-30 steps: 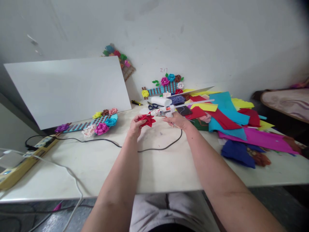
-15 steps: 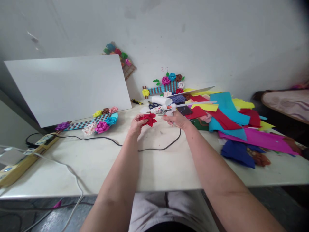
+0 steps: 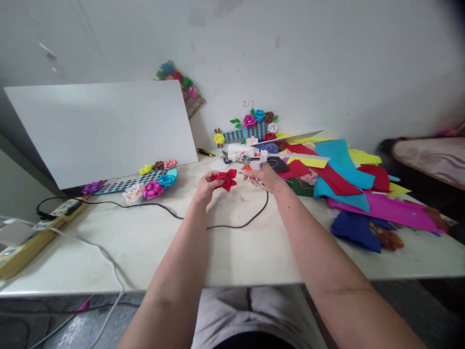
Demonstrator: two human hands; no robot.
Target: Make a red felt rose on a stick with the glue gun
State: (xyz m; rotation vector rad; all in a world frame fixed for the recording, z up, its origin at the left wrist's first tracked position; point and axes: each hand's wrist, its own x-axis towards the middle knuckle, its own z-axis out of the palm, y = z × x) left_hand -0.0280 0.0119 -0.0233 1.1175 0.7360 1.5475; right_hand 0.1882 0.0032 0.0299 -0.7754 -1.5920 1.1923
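Observation:
Pinched in the fingers of my left hand (image 3: 206, 187) is a red paper flower (image 3: 226, 180), its pointed petals facing right. My right hand (image 3: 268, 178) is wrapped round a white hot glue gun (image 3: 263, 156) with an orange part near the fingers. The gun's nozzle end points left, close to the petals; whether it touches them I cannot tell. A long pale glue stick (image 3: 308, 156) sticks out behind the gun. From below the right hand a black cord (image 3: 250, 223) curves down and runs left across the table.
Coloured crepe paper (image 3: 334, 160) is heaped at the right. Finished paper-flower pieces (image 3: 154, 190) lie at the left and lean on the wall (image 3: 254, 128). A white board (image 3: 101, 131), a yellow cutter (image 3: 206, 152) and a power strip (image 3: 43, 237) are also on the table.
The glue gun has tipped in my right hand, and its nozzle end now sits lower, to the right of the petals. The red flower has shifted slightly right.

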